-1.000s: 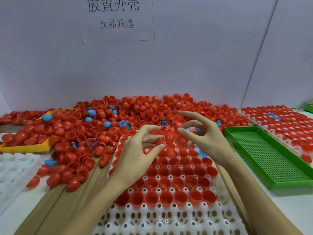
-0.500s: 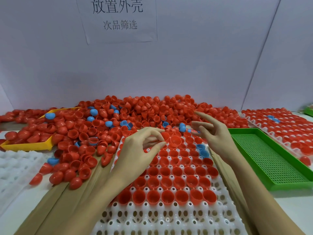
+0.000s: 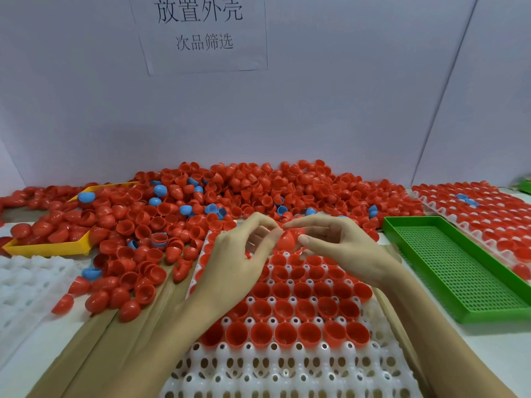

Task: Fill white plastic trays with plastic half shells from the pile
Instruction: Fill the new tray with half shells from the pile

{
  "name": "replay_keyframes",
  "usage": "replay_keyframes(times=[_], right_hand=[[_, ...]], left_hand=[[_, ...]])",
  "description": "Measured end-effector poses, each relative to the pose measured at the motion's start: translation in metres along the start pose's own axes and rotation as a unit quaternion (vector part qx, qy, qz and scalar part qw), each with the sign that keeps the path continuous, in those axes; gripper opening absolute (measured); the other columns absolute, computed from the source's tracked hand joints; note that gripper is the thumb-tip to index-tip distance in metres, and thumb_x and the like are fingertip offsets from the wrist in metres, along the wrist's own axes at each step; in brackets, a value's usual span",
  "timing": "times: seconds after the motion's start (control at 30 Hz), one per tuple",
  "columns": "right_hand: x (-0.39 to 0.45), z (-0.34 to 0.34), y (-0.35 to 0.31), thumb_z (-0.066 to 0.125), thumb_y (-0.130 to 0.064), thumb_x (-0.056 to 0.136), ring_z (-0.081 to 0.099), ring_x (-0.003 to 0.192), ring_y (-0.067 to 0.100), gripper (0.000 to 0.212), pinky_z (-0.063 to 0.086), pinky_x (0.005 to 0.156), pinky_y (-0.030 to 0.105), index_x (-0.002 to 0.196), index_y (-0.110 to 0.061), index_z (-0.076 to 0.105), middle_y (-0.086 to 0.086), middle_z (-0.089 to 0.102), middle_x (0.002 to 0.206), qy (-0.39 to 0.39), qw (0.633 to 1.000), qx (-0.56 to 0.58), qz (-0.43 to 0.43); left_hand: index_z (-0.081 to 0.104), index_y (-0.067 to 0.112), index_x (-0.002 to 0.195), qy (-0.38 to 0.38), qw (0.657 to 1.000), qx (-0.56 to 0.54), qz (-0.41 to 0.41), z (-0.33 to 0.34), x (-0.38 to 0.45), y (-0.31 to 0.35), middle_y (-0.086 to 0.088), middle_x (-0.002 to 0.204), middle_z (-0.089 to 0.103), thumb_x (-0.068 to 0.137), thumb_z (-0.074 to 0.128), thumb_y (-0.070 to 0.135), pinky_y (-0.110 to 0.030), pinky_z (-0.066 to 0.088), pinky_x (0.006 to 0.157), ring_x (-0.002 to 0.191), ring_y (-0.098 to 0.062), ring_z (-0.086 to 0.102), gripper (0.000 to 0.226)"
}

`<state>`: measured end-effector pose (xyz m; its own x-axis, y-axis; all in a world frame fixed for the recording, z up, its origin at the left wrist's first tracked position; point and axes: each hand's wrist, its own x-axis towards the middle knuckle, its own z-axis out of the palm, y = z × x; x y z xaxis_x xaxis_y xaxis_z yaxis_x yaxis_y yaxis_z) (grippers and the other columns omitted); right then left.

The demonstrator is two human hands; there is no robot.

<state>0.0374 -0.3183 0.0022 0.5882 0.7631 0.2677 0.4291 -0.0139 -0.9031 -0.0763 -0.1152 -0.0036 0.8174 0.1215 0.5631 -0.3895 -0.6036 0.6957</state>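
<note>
Sitting at nine o'clock, a yellow tray (image 3: 48,247) lies half buried under the pile of red half shells (image 3: 230,193). At centre the left hand (image 3: 238,262) and right hand (image 3: 342,248) together pinch one red half shell (image 3: 287,239) above the white tray (image 3: 287,366). A green tray (image 3: 459,271) lies at three o'clock.
</note>
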Motion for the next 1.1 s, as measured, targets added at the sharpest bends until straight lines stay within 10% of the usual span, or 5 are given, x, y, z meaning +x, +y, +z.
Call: replay_keyframes(times=[0.17, 0.37, 0.73, 0.93, 1.1], right_hand=[[0.0, 0.001, 0.002, 0.068, -0.031, 0.104, 0.07, 0.12, 0.02, 0.03, 0.058, 0.094, 0.03, 0.134, -0.029, 0.069, 0.001, 0.072, 0.132, -0.039, 0.999, 0.012, 0.001], [-0.001, -0.012, 0.006, 0.064, -0.024, 0.105, 0.076, 0.099, 0.022, 0.027, 0.06, 0.089, 0.028, 0.131, -0.022, 0.073, 0.009, 0.078, 0.11, -0.003, 0.999, 0.051, 0.017], [-0.006, -0.04, 0.029, 0.054, -0.003, 0.104, 0.068, 0.074, 0.017, 0.026, 0.052, 0.074, 0.029, 0.11, -0.008, 0.079, 0.01, 0.074, 0.087, 0.209, 0.965, 0.151, 0.039], [-0.007, -0.041, 0.031, 0.051, -0.001, 0.105, 0.067, 0.073, 0.018, 0.026, 0.053, 0.076, 0.031, 0.113, -0.003, 0.076, 0.009, 0.073, 0.086, 0.221, 0.963, 0.143, 0.051], [-0.008, -0.04, 0.028, 0.051, -0.001, 0.105, 0.066, 0.071, 0.018, 0.026, 0.053, 0.074, 0.03, 0.112, -0.002, 0.076, 0.009, 0.073, 0.084, 0.221, 0.963, 0.141, 0.057]], left_hand=[[0.072, 0.033, 0.109, -0.093, 0.993, -0.062, -0.042, -0.005, -0.001, 0.005, 0.001, 0.078, 0.074, 0.093, 0.075, 0.025, -0.04, 0.059, 0.08, 0.075, -0.017, 0.074, 0.018], [0.075, 0.031, 0.093, -0.088, 0.995, -0.03, -0.039, 0.0, -0.003, 0.017, 0.008, 0.072, 0.073, 0.087, 0.076, 0.032, -0.031, 0.059, 0.073, 0.064, -0.012, 0.07, 0.007], [0.064, 0.016, 0.098, -0.255, 0.908, 0.203, 0.262, 0.085, -0.012, 0.074, 0.002, 0.107, 0.053, 0.094, 0.057, 0.025, -0.027, 0.039, 0.082, 0.093, -0.012, 0.04, 0.011], [0.068, 0.017, 0.091, -0.279, 0.856, 0.349, 0.259, 0.103, -0.01, 0.076, 0.0, 0.11, 0.055, 0.097, 0.052, 0.03, -0.029, 0.021, 0.08, 0.096, -0.015, 0.04, 0.022], [0.073, 0.017, 0.101, -0.305, 0.886, 0.274, 0.215, 0.09, -0.002, 0.072, 0.006, 0.106, 0.059, 0.1, 0.057, 0.045, -0.026, 0.041, 0.087, 0.095, -0.009, 0.047, 0.033]])
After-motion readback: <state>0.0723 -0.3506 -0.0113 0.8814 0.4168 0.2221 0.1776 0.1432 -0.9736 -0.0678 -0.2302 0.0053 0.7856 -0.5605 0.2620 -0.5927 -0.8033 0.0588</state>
